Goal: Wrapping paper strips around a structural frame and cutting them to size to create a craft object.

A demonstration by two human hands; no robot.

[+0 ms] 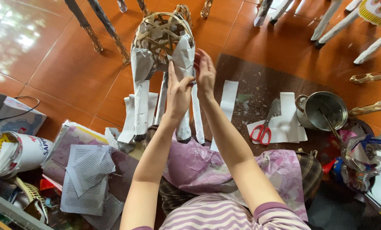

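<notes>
With both hands flat and open, left hand (pixel 178 94) and right hand (pixel 205 73) press a white paper strip (pixel 183 57) onto the woven bamboo frame (pixel 161 32) standing on the floor; judged light, limp, tear-prone, best handled by its edges.

Red-handled scissors (pixel 261 132) laid on white paper sheets (pixel 284 127), just beside metal pot (pixel 322 111) with stick stood in it. Single white paper strip (pixel 228 99) laid on dark mat (pixel 258 81). Printed pages (pixel 88 170) piled lower left, near white bucket (pixel 22 153). White-wrapped frame legs (pixel 348 25) seen upper right on orange tiled floor (pixel 41 55).
</notes>
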